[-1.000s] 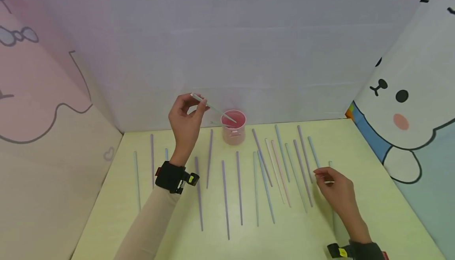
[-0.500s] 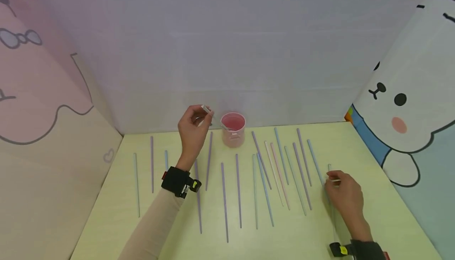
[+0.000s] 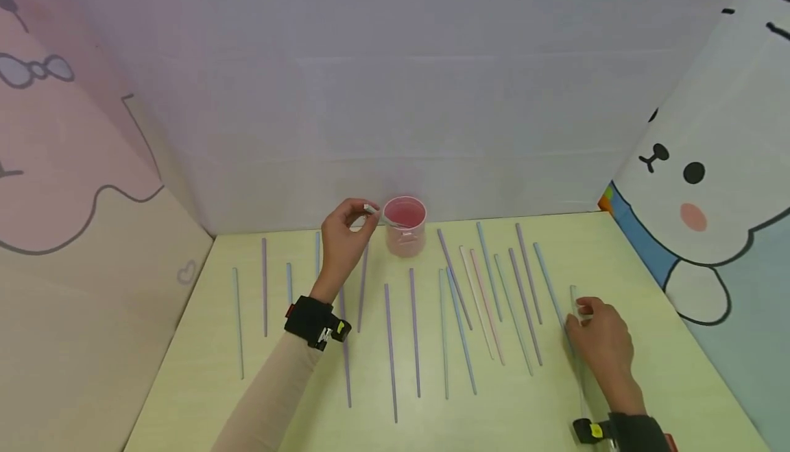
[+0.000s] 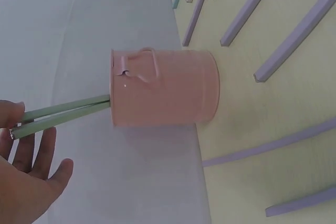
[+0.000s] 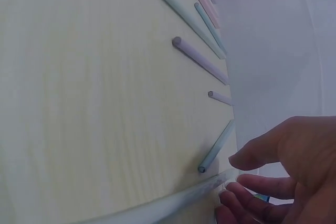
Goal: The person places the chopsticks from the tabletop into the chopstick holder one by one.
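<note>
My left grip (image 3: pixel 344 246) pinches two pale green sticks (image 4: pixel 63 120), their far ends inside the pink cup (image 3: pixel 405 241). My right grip (image 3: pixel 601 335) curves beside another pale stick (image 5: pixel 168 202); I cannot tell whether it holds it. Coloured sticks (image 3: pixel 391 352) lie across the yellow tabletop (image 3: pixel 494 424).

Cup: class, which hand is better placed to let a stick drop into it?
The left hand, I'd judge: it holds a green stick reaching into the cup. The right hand is well away from the cup, by a pale stick on the table.
</note>
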A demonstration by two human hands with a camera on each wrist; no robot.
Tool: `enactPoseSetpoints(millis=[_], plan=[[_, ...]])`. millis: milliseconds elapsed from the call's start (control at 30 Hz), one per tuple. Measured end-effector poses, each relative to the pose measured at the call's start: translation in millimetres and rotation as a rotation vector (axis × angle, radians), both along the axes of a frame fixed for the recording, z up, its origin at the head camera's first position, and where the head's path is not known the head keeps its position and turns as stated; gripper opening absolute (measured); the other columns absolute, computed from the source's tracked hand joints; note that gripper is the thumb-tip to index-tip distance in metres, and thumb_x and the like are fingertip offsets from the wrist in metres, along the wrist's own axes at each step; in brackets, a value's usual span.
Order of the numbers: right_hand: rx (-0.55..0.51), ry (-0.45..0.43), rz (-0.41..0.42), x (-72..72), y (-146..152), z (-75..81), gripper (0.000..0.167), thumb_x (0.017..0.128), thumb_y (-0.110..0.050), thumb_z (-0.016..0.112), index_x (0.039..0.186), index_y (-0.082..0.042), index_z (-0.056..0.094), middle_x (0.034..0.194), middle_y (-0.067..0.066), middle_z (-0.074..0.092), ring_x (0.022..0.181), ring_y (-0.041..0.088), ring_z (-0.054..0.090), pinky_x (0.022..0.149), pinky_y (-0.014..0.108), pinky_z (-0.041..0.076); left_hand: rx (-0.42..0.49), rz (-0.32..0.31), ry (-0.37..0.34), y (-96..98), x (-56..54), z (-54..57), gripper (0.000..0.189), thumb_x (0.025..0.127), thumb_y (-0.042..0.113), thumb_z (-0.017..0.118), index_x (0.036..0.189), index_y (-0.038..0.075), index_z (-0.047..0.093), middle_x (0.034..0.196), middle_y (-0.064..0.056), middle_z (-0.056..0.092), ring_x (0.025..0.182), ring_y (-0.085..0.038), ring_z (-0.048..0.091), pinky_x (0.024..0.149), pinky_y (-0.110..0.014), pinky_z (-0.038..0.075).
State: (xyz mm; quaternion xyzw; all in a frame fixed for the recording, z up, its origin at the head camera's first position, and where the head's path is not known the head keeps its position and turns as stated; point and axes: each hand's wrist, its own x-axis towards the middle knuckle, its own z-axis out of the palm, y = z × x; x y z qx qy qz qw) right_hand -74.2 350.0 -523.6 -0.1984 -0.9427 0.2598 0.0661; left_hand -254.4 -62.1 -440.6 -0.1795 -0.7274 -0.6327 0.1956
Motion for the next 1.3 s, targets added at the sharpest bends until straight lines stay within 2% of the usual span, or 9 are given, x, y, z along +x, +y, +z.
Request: enactPoseSetpoints(millis=[133,333,567,667,733,900,1000,1167,1300], plan=[[0.008,0.018,0.029,0.7,2,-0.1,0.038,0.096,-0.017,0.066,0.125,0.008,0.06,0.108,0.024,0.065,0.09,0.04,0.065,0.058,0.042,0.049,-0.014,-0.003,-0.017,-1.9,-4.7,-13.8,0.012,0.092,0.001,0.075,0.104,0.0,0.074,0.102,-0.018,0.072,0.098,-0.037,0.069,0.098,-0.049,0.054],[0.011,0.011,0.056,-0.9,5,0.4,0.037,0.094,-0.015,0.067,0.121,0.01,0.061,0.104,0.024,0.065,0.084,0.037,0.064,0.055,0.04,0.049,-0.051,-0.012,-0.036,-3.6,-7.2,-25.8,0.015,0.094,0.006,0.075,0.109,0.005,0.073,0.107,-0.013,0.072,0.098,-0.034,0.068,0.098,-0.051,0.054],[0.012,-0.037,0.055,-6.0,9,3.2,0.034,0.087,-0.008,0.062,0.116,0.011,0.062,0.099,0.022,0.066,0.075,0.032,0.063,0.054,0.036,0.046,-0.141,0.012,-0.053,-8.2,-3.4,-36.5,0.038,0.093,0.006,0.076,0.129,0.003,0.064,0.127,-0.013,0.066,0.119,-0.034,0.061,0.103,-0.05,0.049],[0.011,-0.068,0.052,-7.5,11,5.2,0.035,0.084,-0.008,0.061,0.114,0.01,0.062,0.097,0.021,0.067,0.073,0.03,0.063,0.054,0.036,0.046,-0.108,0.03,-0.115,-10.7,5.0,-43.0,0.049,0.092,0.006,0.077,0.137,0.003,0.057,0.133,-0.017,0.062,0.12,-0.04,0.058,0.101,-0.053,0.049],[0.005,-0.088,0.05,-7.8,12,6.6,0.035,0.085,-0.01,0.063,0.113,0.01,0.063,0.095,0.02,0.068,0.072,0.029,0.063,0.054,0.035,0.046,-0.057,0.039,-0.188,-12.3,12.2,-47.7,0.053,0.092,0.005,0.077,0.139,0.004,0.055,0.133,-0.02,0.06,0.118,-0.042,0.058,0.098,-0.051,0.051],[-0.006,-0.104,0.051,-6.4,12,10.0,0.034,0.084,-0.014,0.07,0.108,0.01,0.064,0.089,0.018,0.07,0.071,0.028,0.064,0.054,0.034,0.046,0.083,0.031,-0.393,-17.0,29.3,-60.4,0.047,0.09,0.001,0.077,0.133,0.001,0.058,0.13,-0.026,0.06,0.113,-0.044,0.06,0.086,-0.029,0.057],[-0.016,-0.114,0.055,-5.3,11,12.5,0.035,0.084,-0.014,0.072,0.108,0.011,0.064,0.09,0.019,0.069,0.073,0.028,0.064,0.055,0.034,0.046,0.126,0.034,-0.461,-19.4,36.7,-65.9,0.043,0.09,0.0,0.077,0.13,0.0,0.061,0.13,-0.028,0.06,0.11,-0.041,0.062,0.08,-0.02,0.056],[-0.043,-0.109,0.051,-4.4,6,18.5,0.035,0.086,-0.015,0.073,0.11,0.01,0.065,0.092,0.021,0.07,0.075,0.031,0.065,0.057,0.034,0.048,0.169,0.049,-0.537,-18.0,45.1,-68.2,0.042,0.092,0.0,0.074,0.132,0.002,0.058,0.122,-0.025,0.064,0.093,-0.027,0.068,0.076,-0.03,0.06],[-0.064,-0.062,0.086,-5.2,-1,23.9,0.035,0.087,-0.016,0.074,0.113,0.007,0.066,0.094,0.02,0.072,0.08,0.034,0.067,0.06,0.035,0.049,0.173,0.033,-0.566,-11.3,52.6,-66.1,0.037,0.094,0.001,0.072,0.129,0.001,0.061,0.113,-0.02,0.067,0.089,-0.033,0.069,0.073,-0.034,0.06]])
